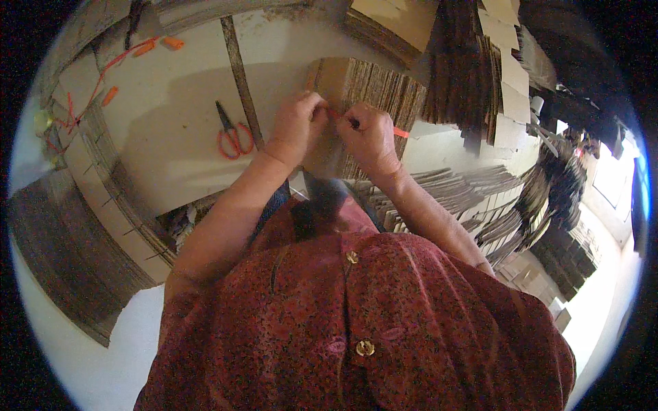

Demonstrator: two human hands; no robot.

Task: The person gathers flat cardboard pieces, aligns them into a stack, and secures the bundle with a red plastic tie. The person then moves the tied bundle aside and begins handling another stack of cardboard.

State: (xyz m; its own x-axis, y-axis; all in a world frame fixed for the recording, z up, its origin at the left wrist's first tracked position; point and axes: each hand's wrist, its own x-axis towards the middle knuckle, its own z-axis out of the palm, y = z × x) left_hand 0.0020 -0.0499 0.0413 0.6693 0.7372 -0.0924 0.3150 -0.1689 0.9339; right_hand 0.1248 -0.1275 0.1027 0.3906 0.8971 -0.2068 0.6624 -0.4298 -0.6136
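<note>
Whitish and broad, the flat surface spread out to your left, its open space likely leaving you room to set things down within reach. Near its lower-left side lay a long stack of brown cardboard, the sheets packed edge to edge, probably so they stayed orderly. Smaller than that, the cardboard bundle sat directly in front of your waist, its many cut edges showing beside a plain face, close enough, it seemed, for both arms to work bent. Your right hand lay over those edges, curled into a fist; your left hand was just beside it, fingers narrowed to a pinch. Between them ran the red strip, gripped from both sides, apparently to hold it firm against the bundle; another stretch of it showed past your right wrist. Left of your left hand lay the red-handled scissors, points away from you and handles nearer, presumably for an easy pick-up. Orange pieces lay well apart at the far left. Something small and dark showed at your right fist, too unclear to tell.
</note>
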